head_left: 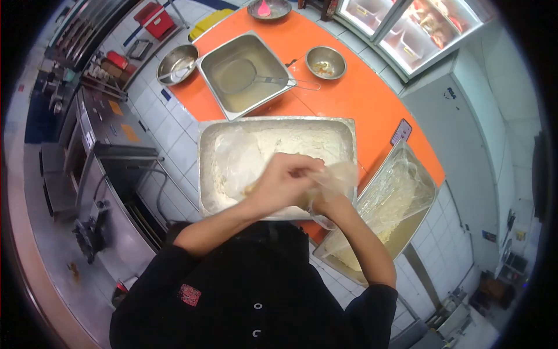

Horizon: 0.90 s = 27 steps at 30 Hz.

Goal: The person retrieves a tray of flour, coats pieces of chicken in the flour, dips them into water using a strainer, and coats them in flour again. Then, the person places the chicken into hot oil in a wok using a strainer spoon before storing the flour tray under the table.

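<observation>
My left hand (285, 179) is closed, with thumb and fingers pinching thin clear plastic (342, 177) that looks like a disposable glove. That plastic lies about my right hand (326, 203) and wrist; the right fingers are hidden behind it and behind my left hand. Both hands are held close together over a large metal tray (277, 121) of white flour (302, 138). At the tray's left side, another piece of clear plastic (239, 156) rests on the flour.
Behind the tray stands a deep metal pan (224, 110) of cloudy liquid with a wire strainer (238, 75). Metal bowls (325, 63) sit on the orange table (360, 104). At right are a phone (401, 132) and a pan partly covered with plastic wrap (395, 186).
</observation>
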Each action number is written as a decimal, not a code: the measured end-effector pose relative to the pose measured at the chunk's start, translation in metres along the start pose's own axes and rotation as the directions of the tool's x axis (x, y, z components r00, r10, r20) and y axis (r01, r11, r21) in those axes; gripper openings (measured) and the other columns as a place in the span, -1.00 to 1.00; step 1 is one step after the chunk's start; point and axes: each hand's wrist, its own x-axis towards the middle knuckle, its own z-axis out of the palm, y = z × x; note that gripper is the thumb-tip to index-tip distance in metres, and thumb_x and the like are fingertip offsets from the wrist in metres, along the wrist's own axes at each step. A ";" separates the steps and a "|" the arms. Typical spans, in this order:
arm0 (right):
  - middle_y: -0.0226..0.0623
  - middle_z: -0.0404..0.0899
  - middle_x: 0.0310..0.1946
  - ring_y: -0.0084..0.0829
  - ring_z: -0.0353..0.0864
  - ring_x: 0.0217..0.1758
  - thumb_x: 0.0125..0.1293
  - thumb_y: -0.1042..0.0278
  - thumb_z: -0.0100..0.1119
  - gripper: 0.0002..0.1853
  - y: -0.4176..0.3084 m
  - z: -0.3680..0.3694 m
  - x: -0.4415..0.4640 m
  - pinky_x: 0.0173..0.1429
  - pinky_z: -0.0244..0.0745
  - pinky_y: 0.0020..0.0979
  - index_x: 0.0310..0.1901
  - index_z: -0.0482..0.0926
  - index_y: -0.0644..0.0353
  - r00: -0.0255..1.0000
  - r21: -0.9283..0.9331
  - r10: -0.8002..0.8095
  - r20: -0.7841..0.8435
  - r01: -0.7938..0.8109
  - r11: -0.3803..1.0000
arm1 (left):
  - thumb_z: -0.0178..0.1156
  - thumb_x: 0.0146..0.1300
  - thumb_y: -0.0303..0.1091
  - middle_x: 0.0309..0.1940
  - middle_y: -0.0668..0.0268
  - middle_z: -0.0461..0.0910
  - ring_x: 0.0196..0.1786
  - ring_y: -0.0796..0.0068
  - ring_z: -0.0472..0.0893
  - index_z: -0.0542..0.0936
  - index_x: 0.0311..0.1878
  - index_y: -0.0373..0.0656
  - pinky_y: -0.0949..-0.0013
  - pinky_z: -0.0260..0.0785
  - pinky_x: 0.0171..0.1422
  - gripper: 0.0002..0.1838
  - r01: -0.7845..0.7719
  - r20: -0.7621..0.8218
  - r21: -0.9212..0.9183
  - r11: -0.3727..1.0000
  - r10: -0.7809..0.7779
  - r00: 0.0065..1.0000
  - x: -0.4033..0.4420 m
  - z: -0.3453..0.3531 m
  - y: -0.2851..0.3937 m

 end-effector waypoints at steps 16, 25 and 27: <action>-0.19 0.64 -0.05 -0.23 0.62 0.10 0.16 0.29 0.44 -0.49 0.031 0.024 -0.062 0.19 0.54 -0.28 0.14 0.57 0.25 0.846 0.765 0.483 -0.226 -0.153 0.626 | 0.35 -0.06 -0.67 -0.37 0.25 0.61 -0.31 0.25 0.61 0.69 0.02 -0.25 0.30 0.47 -0.28 -0.53 -0.650 0.185 0.253 0.716 0.624 0.759 -0.066 0.047 -0.040; -0.20 0.65 -0.07 -0.25 0.64 0.07 0.15 0.27 0.46 -0.49 0.033 0.018 -0.073 0.15 0.55 -0.29 0.11 0.58 0.25 0.871 0.622 0.451 -0.193 -0.246 0.743 | 0.37 -0.03 -0.68 -0.31 0.21 0.65 -0.34 0.28 0.62 0.70 0.01 -0.30 0.35 0.47 -0.29 -0.56 -0.686 0.152 0.211 0.696 0.670 0.726 -0.077 0.052 -0.040; -0.20 0.65 -0.07 -0.25 0.64 0.06 0.15 0.26 0.46 -0.50 0.034 0.017 -0.074 0.14 0.56 -0.29 0.11 0.58 0.25 0.877 0.589 0.442 -0.188 -0.260 0.765 | 0.37 -0.03 -0.68 -0.32 0.20 0.65 -0.34 0.29 0.62 0.70 0.00 -0.30 0.35 0.47 -0.30 -0.58 -0.673 0.131 0.208 0.709 0.662 0.738 -0.077 0.051 -0.040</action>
